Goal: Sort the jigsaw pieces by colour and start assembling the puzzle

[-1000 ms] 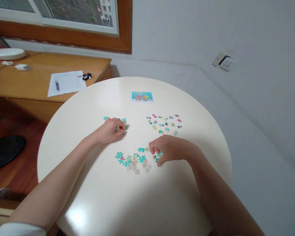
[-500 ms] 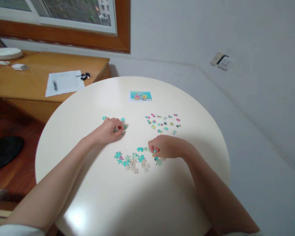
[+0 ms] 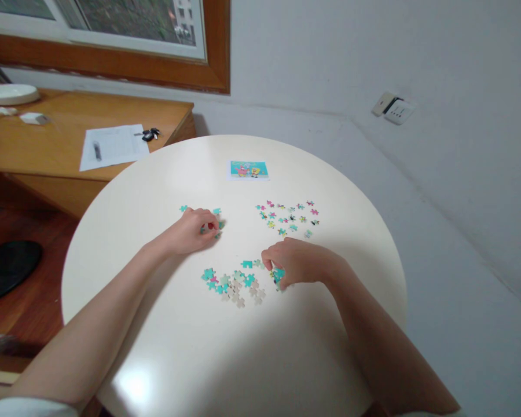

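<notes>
The person's left forearm slants in from the lower left, the left hand (image 3: pixel 195 229) low over a small cluster (image 3: pixel 217 211), fingers curled, thumb and forefinger close together; whether they grip a piece cannot be told. The right forearm rises from the lower right, the right hand (image 3: pixel 301 259) bent across to the left, thumb and forefinger parted, teal pieces (image 3: pixel 278 274) showing in the gap.

Roughly nineteen pieces make up the far group (image 3: pixel 293 227) beyond the right hand. Between the hands and nearer the person, the pile (image 3: pixel 249 280) overlaps too much to count. One card (image 3: pixel 248 169) lies beyond everything.

All rest on a round white table (image 3: pixel 191 359). Left of it, a wooden desk (image 3: pixel 56 127) carries one sheet (image 3: pixel 115 149), keys (image 3: pixel 149 135) and a white dish (image 3: pixel 11 94), below a window (image 3: pixel 134 23). A socket (image 3: pixel 400 112) is on the wall (image 3: pixel 308 52).
</notes>
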Tool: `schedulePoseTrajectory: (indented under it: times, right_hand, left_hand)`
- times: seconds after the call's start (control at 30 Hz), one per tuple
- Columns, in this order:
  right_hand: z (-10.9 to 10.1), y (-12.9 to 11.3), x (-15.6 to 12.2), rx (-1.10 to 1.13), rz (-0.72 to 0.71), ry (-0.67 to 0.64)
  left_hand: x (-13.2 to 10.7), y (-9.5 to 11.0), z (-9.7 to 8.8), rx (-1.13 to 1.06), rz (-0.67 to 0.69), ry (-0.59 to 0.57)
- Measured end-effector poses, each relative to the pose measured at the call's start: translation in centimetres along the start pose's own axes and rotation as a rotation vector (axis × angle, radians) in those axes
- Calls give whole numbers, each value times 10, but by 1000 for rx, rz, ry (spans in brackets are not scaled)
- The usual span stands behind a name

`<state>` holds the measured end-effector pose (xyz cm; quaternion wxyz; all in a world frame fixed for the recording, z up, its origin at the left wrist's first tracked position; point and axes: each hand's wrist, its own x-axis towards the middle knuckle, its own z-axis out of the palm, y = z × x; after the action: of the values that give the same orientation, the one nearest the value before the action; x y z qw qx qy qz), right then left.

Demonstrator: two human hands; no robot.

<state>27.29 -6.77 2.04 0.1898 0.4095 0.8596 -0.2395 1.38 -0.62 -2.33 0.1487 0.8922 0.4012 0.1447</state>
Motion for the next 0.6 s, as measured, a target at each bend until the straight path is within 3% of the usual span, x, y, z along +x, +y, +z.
schedulePoseTrajectory:
  times: [0.33, 0.6]
  right_hand:
    - [0, 2, 3, 30, -90, 45]
    - [-3, -2, 5, 249, -122, 36]
  left_hand:
    - [1, 1, -2, -8, 2, -21]
    - [0, -2, 1, 25, 10, 2]
